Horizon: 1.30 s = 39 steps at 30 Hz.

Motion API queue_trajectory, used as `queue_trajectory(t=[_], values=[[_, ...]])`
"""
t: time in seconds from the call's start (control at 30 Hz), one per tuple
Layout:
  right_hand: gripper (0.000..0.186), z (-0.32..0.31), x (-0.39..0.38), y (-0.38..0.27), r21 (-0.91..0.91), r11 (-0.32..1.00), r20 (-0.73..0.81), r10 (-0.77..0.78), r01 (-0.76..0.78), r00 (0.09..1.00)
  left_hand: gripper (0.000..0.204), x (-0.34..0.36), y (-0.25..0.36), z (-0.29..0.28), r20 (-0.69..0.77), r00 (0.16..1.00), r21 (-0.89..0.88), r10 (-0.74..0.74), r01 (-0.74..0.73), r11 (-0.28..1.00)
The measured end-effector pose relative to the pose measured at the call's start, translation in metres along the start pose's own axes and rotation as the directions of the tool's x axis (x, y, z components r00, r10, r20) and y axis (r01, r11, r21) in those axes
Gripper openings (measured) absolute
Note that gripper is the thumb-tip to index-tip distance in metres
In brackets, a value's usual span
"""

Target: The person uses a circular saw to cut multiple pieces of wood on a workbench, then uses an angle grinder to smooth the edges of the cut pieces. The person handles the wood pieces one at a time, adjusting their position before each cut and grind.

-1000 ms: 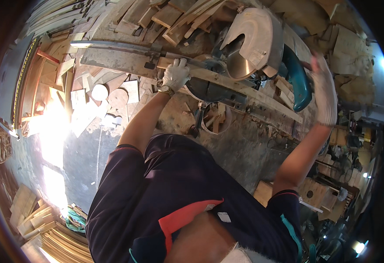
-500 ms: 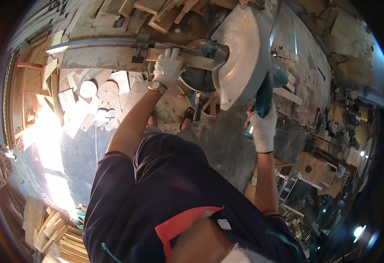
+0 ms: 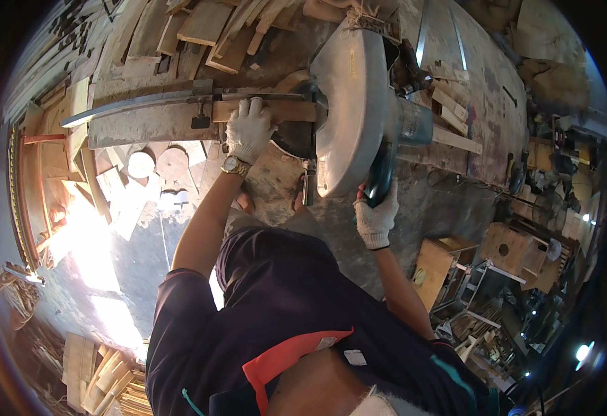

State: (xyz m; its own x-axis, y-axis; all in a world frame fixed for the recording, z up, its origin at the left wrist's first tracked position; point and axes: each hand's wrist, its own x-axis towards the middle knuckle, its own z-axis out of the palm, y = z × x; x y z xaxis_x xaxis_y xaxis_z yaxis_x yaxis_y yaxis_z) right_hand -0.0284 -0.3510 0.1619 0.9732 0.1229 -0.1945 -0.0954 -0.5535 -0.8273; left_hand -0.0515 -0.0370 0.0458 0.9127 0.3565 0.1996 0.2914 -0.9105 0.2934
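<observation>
A miter saw [image 3: 350,111] stands before me with its large pale metal guard lowered over a narrow wooden board [image 3: 293,109] lying along the long rail [image 3: 137,125]. My left hand [image 3: 246,133], in a white knit glove with a wristwatch below it, is closed on the board, left of the guard. My right hand [image 3: 376,218], also gloved, is wrapped round the saw's dark teal handle [image 3: 381,172] at the lower right of the guard. The blade is hidden under the guard where it meets the board.
Loose planks [image 3: 203,24] lie behind the saw; offcuts and round wooden discs [image 3: 173,166] are on the floor at the left, beside bright sunlight. Plywood boxes and metal frames [image 3: 501,249] crowd the right. Stacked boards [image 3: 102,374] are at the lower left, and my sandalled feet show below the saw.
My right hand has moved down onto the handle, and the saw head has swung down toward me over the board. My left hand stays on the board.
</observation>
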Motion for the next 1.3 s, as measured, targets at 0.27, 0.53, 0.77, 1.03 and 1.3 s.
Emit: queue_trajectory(t=[0.27,0.53,0.77,1.03,1.3], values=[[0.040,0.005,0.001,0.015,-0.098,0.988,0.031,-0.114,0.116,0.993,0.033,0.000,-0.002,0.000,-0.012,1.000,0.008,0.001,-0.001,1.000],[0.046,0.017,0.002,0.028,-0.080,0.986,0.003,-0.148,0.147,0.989,0.036,0.002,0.001,-0.003,-0.018,1.000,0.019,0.016,-0.016,1.000],[0.058,-0.065,0.017,-0.135,-0.125,0.990,0.245,-0.039,0.071,0.969,0.052,-0.002,0.002,0.004,-0.138,0.990,0.048,0.044,-0.038,0.998],[0.048,-0.115,0.108,-0.275,-0.681,0.540,0.429,-0.254,0.495,0.867,0.046,-0.051,0.009,-0.004,-0.120,0.973,0.082,0.198,-0.189,0.979],[0.051,-0.118,0.099,-0.292,-0.767,0.417,0.390,-0.301,0.488,0.870,0.016,-0.107,0.005,-0.024,-0.009,0.927,-0.722,-0.374,0.253,0.644]])
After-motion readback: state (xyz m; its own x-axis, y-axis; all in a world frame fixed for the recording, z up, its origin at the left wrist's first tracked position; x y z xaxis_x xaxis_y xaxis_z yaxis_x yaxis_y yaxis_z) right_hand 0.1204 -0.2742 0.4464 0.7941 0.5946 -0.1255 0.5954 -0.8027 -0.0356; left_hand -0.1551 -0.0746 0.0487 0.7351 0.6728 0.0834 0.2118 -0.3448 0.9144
